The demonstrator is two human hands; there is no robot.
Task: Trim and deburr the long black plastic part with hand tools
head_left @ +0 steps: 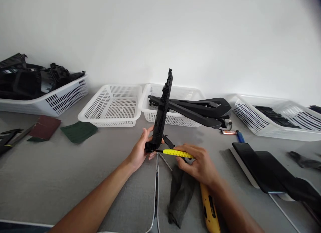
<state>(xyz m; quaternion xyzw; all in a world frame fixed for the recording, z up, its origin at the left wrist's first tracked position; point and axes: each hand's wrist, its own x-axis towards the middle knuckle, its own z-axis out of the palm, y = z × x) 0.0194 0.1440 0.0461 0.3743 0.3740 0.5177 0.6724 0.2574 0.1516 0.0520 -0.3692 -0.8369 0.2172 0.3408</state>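
My left hand (138, 152) is wrapped round the lower end of a long black plastic part (161, 121), which stands nearly upright. In my right hand (198, 161) is a yellow-handled tool (175, 153), its thin dark tip at the foot of the black part. A dark grey cloth (179, 196) lies below my right hand, beside a larger yellow tool (210, 209) that is partly under my right forearm. Behind the held part, a small black tool (168, 141) lies on the grey table (112, 196).
Along the wall stand a white basket (66, 95) of black parts, a second basket (110, 121), a third (175, 119) with long black parts jutting right, and a fourth (276, 132). Green (79, 131) and red sheets (47, 127) lie left; black flat objects (258, 166) lie right.
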